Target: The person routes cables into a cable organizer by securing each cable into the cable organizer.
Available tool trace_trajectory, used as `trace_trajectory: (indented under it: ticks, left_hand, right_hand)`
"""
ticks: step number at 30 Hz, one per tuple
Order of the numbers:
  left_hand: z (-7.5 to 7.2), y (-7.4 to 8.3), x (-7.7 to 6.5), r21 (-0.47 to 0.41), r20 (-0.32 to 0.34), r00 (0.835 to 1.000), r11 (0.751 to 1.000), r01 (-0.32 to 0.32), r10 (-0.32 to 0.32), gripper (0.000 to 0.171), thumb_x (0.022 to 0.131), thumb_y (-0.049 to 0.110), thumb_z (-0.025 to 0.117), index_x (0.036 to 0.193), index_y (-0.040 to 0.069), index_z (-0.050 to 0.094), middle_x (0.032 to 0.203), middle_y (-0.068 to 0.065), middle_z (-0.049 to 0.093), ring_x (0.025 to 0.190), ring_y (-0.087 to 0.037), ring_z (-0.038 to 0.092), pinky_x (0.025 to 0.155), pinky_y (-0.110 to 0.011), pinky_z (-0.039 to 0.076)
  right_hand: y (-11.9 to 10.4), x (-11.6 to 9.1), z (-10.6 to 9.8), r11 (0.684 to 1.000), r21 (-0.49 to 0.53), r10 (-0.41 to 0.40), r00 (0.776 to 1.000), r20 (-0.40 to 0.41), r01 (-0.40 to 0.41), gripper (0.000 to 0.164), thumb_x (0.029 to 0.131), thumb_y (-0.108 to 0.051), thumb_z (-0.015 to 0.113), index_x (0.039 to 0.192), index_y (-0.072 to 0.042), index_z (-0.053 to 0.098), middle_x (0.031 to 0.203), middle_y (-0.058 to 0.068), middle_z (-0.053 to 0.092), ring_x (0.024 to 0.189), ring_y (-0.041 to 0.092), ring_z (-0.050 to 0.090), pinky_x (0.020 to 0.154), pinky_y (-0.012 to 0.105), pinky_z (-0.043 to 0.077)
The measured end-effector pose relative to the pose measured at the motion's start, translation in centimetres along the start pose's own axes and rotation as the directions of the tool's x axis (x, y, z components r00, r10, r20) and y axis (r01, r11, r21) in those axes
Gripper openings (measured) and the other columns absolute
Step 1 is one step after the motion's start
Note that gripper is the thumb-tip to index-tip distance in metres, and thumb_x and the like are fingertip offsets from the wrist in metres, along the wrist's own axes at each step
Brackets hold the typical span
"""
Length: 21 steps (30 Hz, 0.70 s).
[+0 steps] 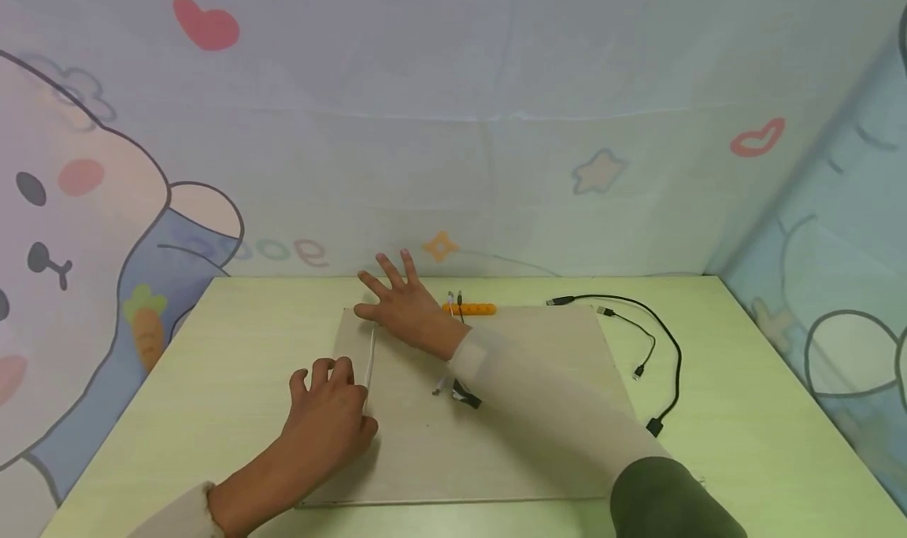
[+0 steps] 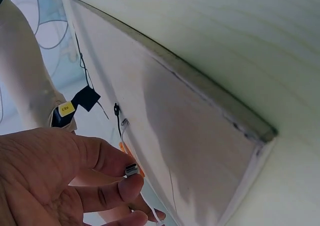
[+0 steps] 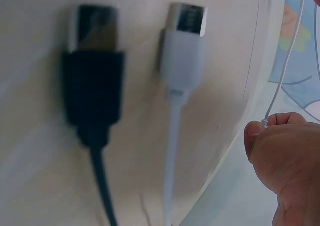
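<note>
My left hand (image 1: 326, 412) pinches the metal-tipped plug (image 2: 132, 169) of a thin white cable (image 1: 370, 365) between thumb and forefinger, over the left part of a pale board (image 1: 524, 459). Stretched nearly straight, the cable runs away to my right hand (image 1: 411, 313), near the board's far left corner. There, thumb and forefinger pinch the cable's other end (image 3: 265, 123), while the other fingers spread out. Under my right forearm a black USB plug (image 3: 93, 81) and a white USB plug (image 3: 184, 51) lie side by side on the board.
An orange cable holder (image 1: 478, 309) sits at the board's far edge, with a black and a white cable end standing up at its left. To the right lie a long black cable (image 1: 678, 349) and a short black cable (image 1: 648, 337). A printed cloth (image 1: 496, 128) hangs behind the table.
</note>
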<state>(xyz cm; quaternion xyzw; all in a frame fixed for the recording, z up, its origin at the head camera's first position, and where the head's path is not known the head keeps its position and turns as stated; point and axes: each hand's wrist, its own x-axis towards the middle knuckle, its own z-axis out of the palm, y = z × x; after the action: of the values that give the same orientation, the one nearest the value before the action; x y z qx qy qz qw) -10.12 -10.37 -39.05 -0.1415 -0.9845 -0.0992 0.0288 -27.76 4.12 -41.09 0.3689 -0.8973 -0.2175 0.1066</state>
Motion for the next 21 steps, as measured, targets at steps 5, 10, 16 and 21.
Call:
trace_trajectory:
  ticks: [5, 10, 16, 21]
  left_hand:
    - [0.0, 0.3, 0.1, -0.021, 0.004, 1.000, 1.000, -0.006, 0.006, 0.020, 0.087, 0.007, 0.075, 0.069, 0.012, 0.067, 0.112, -0.014, 0.061, 0.141, -0.052, 0.050, 0.113, -0.079, 0.034]
    - [0.1, 0.6, 0.3, -0.028, 0.008, 1.000, 0.999, -0.021, 0.021, 0.019, 0.088, 0.007, 0.077, 0.071, 0.010, 0.068, 0.116, -0.017, 0.063, 0.148, -0.056, 0.049, 0.116, -0.084, 0.034]
    - [0.2, 1.2, 0.5, -0.017, 0.000, 0.999, 0.999, -0.037, 0.037, 0.020, 0.089, 0.008, 0.078, 0.071, 0.009, 0.069, 0.119, -0.018, 0.064, 0.148, -0.056, 0.049, 0.116, -0.086, 0.034]
    - [0.3, 1.6, 0.7, -0.003, -0.013, 0.998, 0.999, -0.053, 0.053, 0.021, 0.089, 0.008, 0.080, 0.071, 0.009, 0.070, 0.118, -0.018, 0.064, 0.147, -0.056, 0.050, 0.115, -0.085, 0.036]
  right_hand:
    - [0.5, -0.4, 0.2, 0.999, 0.034, -0.001, 1.000, 0.011, 0.001, 0.034, 0.120, -0.035, 0.053, 0.152, -0.045, 0.053, 0.189, 0.002, 0.025, 0.177, 0.043, 0.018, 0.139, 0.071, 0.019]
    - [0.8, -0.9, 0.4, 1.000, 0.015, -0.009, 1.000, 0.000, 0.009, 0.037, 0.120, -0.033, 0.054, 0.155, -0.046, 0.052, 0.188, 0.001, 0.029, 0.176, 0.041, 0.024, 0.139, 0.068, 0.024]
    - [1.2, -1.5, 0.5, 1.000, -0.008, -0.011, 1.000, -0.014, 0.010, 0.040, 0.119, -0.030, 0.059, 0.155, -0.046, 0.051, 0.186, 0.002, 0.032, 0.175, 0.041, 0.026, 0.138, 0.069, 0.026]
    - [1.6, -1.9, 0.7, 1.000, 0.004, -0.005, 1.000, 0.004, 0.005, 0.043, 0.118, -0.027, 0.061, 0.156, -0.046, 0.051, 0.187, 0.002, 0.029, 0.176, 0.040, 0.023, 0.139, 0.070, 0.023]
